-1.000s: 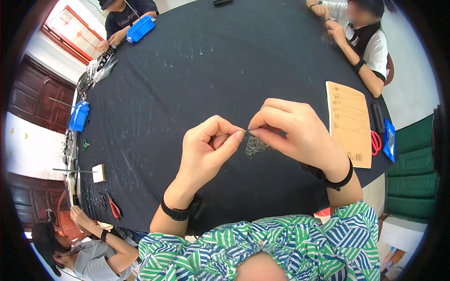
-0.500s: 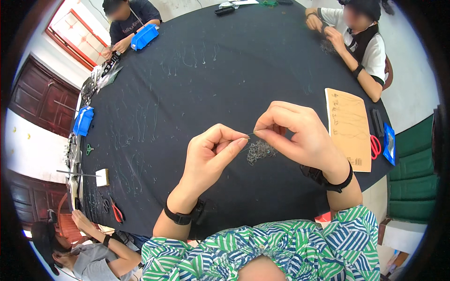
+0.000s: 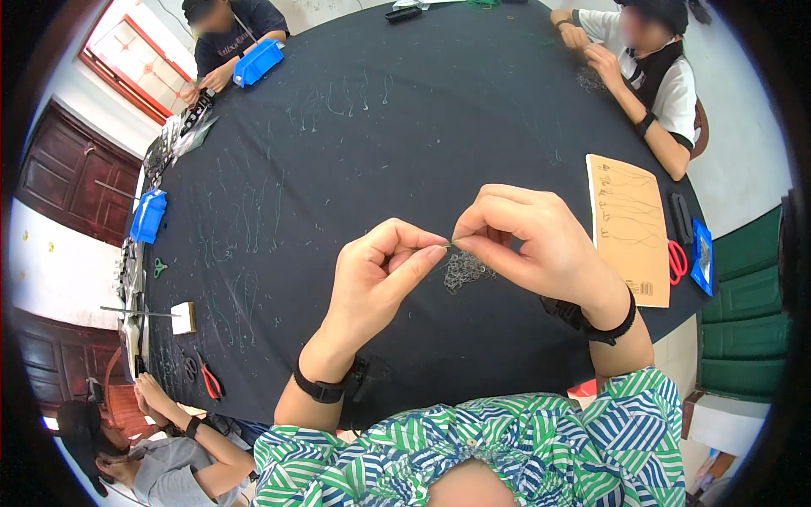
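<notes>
Thumb and forefinger of my left hand (image 3: 372, 275) are pinched on a thin green line (image 3: 450, 243). My right hand (image 3: 532, 241) pinches the same line just to the right, its fingertips almost touching the left ones. Whether a small part sits between the fingertips is too small to tell. Just below and beyond them on the black cloth lies a tangled pile of small grey metal pieces (image 3: 467, 272), like fish hooks. Finished-looking lengths of line with small metal ends (image 3: 253, 215) lie spread over the left and far cloth.
At right are a tan card (image 3: 629, 237) bearing several lines, red-handled scissors (image 3: 677, 262), a black case (image 3: 680, 218) and a blue packet (image 3: 702, 258). Red pliers (image 3: 209, 382), a white block (image 3: 183, 319) and blue bins (image 3: 149, 216) stand left. Three other people sit around the table.
My two hands have come slightly closer together, shortening the visible line between the fingertips. At lower left, the other person's hands have shifted a little.
</notes>
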Available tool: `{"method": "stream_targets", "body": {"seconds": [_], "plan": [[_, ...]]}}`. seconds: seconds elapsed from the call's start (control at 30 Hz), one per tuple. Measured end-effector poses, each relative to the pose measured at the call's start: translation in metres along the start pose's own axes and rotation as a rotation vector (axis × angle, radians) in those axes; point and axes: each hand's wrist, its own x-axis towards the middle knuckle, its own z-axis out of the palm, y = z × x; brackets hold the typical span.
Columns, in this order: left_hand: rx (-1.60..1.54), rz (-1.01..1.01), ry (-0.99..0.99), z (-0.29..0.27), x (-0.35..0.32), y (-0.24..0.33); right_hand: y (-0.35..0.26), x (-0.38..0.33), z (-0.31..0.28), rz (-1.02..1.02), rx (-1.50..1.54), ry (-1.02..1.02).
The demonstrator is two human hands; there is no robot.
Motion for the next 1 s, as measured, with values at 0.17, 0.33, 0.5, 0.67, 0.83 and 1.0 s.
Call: {"method": "stream_targets", "body": {"seconds": [0.17, 0.33, 0.5, 0.67, 0.83, 1.0], "plan": [[-0.017, 0.008, -0.012, -0.001, -0.001, -0.003, 0.002, 0.000, 0.001, -0.008, 0.021, -0.009], [0.039, 0.016, 0.004, -0.002, 0.000, -0.005, 0.003, 0.000, 0.004, 0.002, -0.021, 0.010], [0.015, -0.003, 0.044, 0.000, 0.002, -0.003, -0.004, 0.000, 0.002, 0.055, -0.072, 0.129], [0.026, -0.009, 0.067, -0.001, 0.001, -0.004, 0.001, -0.002, 0.010, 0.137, -0.034, -0.095], [-0.011, -0.001, 0.030, 0.001, 0.001, -0.003, 0.005, -0.004, 0.018, 0.176, -0.008, -0.081], [0.005, 0.001, 0.041, 0.001, -0.001, -0.003, 0.002, -0.003, 0.017, 0.208, 0.042, -0.055]]}}
